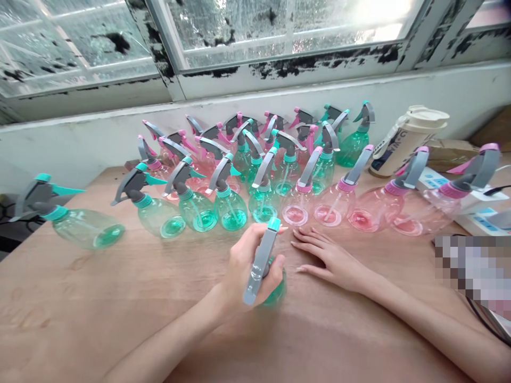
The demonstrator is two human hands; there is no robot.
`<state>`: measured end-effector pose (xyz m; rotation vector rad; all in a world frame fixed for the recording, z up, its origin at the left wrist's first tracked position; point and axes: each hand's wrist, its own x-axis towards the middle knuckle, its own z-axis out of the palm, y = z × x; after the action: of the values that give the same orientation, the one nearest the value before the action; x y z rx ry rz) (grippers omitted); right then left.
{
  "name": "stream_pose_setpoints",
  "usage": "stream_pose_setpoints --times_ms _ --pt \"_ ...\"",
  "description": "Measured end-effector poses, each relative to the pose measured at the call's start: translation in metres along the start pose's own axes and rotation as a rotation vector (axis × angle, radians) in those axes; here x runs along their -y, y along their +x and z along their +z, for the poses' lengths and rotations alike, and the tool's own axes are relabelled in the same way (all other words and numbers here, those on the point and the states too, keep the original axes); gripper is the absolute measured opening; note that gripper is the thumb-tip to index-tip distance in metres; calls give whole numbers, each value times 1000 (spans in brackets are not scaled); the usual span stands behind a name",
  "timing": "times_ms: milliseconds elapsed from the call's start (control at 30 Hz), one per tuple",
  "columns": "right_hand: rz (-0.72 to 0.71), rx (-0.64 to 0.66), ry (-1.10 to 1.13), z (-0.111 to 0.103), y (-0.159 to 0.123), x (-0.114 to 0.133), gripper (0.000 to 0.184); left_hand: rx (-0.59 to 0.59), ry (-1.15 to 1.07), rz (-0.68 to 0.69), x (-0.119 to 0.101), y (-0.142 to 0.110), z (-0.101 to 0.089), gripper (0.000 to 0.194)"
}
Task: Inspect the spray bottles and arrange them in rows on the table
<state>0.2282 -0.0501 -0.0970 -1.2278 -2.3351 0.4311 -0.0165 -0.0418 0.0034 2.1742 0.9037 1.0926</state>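
Note:
My left hand [247, 266] is closed around a green spray bottle [276, 291] with a grey trigger head [259, 263] and teal nozzle, standing on the wooden table [120, 298] in front of me. My right hand [329, 258] lies flat on the table just right of it, fingers stretched out and holding nothing. Beyond both hands stand several green spray bottles [231, 207] and several pink spray bottles [335, 205] in rows toward the wall.
A single green bottle [75, 223] stands apart at the far left. A white and beige lidded cup [407, 141] and a cardboard box [451, 151] sit at the back right. White boxes [479, 213] and a black cable [485, 322] lie at the right edge.

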Motion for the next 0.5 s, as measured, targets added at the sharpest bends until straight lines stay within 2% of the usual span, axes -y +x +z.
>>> stream_pose_setpoints --times_ms 500 --pt "8 4 -1 0 0 1 57 -14 -22 -10 3 -2 2 34"
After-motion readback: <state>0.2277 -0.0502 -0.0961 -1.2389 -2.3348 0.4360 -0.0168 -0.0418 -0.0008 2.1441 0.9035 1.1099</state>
